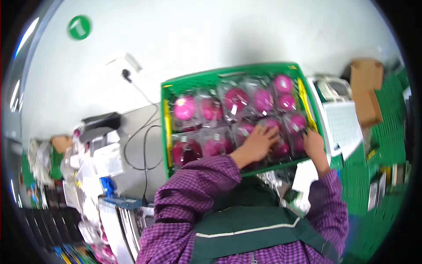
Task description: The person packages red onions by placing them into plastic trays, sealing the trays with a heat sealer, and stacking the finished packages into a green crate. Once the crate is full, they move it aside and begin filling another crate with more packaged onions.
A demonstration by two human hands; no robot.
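A green plastic crate (228, 70) stands before me, filled with clear plastic packs of round magenta produce (263, 100) whose kind I cannot make out. Across the packs near the crate's front lies my left hand (260, 141), open, its fingers spread over the plastic and touching it. My right hand (314, 145) is at the front right corner, just inside the crate wall. Its fingers are curled down beside a pack (297, 125); what they grip is hidden.
Behind the crate rises a pale wall with a plug and cable (126, 75). To the left, papers and packaging (107, 158) lie on the metal surface. White sheets (343, 125), an open cardboard box (367, 94) and green crates (387, 136) are on the right.
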